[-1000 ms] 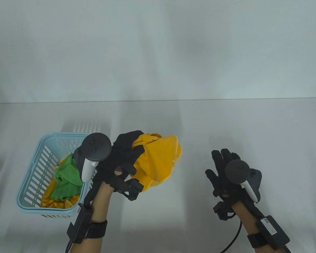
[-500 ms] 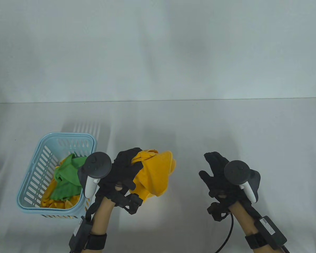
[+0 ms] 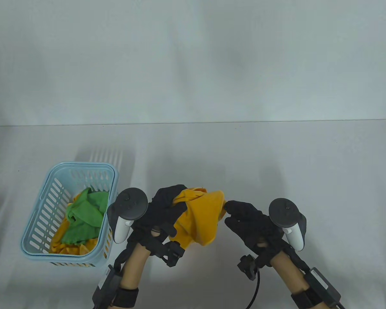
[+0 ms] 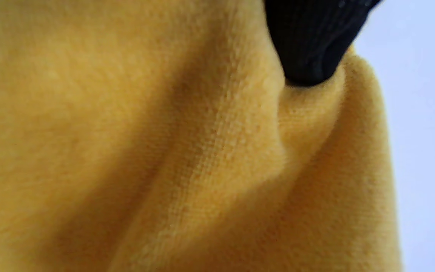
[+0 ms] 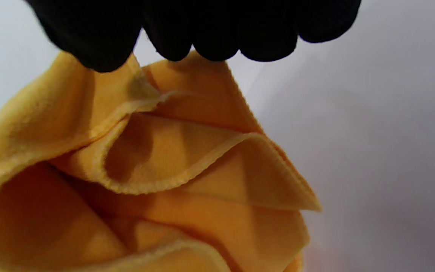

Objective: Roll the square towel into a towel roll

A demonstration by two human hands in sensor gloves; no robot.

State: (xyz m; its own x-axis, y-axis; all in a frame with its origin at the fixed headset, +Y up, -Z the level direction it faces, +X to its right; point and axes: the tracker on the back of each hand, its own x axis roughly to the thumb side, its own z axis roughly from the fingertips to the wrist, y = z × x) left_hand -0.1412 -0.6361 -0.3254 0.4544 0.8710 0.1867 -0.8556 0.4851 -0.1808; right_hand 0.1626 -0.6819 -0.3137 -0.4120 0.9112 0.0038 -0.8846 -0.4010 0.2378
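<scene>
Pale grey desk (image 3: 276, 154) under both gloved hands: the left hand (image 3: 162, 214) grips the crumpled yellow square microfibre towel (image 3: 201, 222) held above the near centre, just right of the light blue slotted plastic basket (image 3: 40, 219). Open and well apart a second ago, the right hand (image 3: 247, 219) has come across, its fingers (image 5: 210, 34) now pinching the towel's right edge. Spreading it flat likely comes next.

We see a pale grey wall (image 3: 193, 58) filling the upper frame, meeting a white table (image 3: 276, 151) below, softly and evenly lit.
</scene>
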